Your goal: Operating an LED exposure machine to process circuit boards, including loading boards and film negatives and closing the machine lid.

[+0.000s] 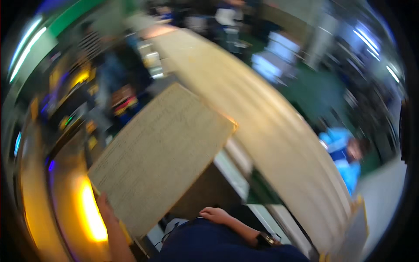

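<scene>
While the whole view is smeared by motion, I can make out my left hand [104,208] gripping the lower corner of a large flat tan board [159,159], which is lifted and tilted in front of me, its far corner close to a long pale surface [266,126] that curves off to the right. My right hand [214,215] rests empty near my dark blue clothing, fingers loosely curled, a dark band on its wrist. I judge the board to be in mid-carry, not yet set down anywhere. Much is hard to read: the board's printed face is blurred, my left fingers are partly behind it, and a person in blue [345,155] at right is only a smudge.
</scene>
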The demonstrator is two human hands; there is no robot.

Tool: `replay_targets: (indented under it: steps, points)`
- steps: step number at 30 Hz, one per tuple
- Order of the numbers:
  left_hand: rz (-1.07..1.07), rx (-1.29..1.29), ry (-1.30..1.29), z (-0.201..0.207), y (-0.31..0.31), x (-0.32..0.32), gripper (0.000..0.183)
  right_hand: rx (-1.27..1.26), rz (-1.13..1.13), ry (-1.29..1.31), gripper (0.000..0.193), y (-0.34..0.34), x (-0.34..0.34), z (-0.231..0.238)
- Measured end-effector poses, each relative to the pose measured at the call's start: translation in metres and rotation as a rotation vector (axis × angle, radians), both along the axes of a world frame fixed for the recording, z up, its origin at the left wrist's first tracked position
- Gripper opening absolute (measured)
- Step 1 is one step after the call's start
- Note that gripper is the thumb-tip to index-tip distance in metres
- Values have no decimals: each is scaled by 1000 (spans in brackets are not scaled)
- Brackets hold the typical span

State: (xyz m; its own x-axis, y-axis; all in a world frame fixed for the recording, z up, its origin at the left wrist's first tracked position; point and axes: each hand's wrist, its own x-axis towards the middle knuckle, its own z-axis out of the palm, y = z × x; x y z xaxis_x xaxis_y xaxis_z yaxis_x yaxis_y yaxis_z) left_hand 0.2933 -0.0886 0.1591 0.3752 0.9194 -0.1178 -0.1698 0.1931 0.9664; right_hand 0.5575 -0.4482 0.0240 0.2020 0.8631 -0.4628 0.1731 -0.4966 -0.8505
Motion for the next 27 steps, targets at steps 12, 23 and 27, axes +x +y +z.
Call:
replay_targets:
  steps: [12,23,27]
  points:
    - [1089,-290,-543,-95,-70,-263,26,-90,758,-336,41,217,-84,-10]
    - [1368,-559,-871,-130,-97,-350,25,429,928,-332,36,508,-312,220]
    - [1028,-699,-831,-109,-110,-351,40,1536,778,-536,55,556,-347,304]
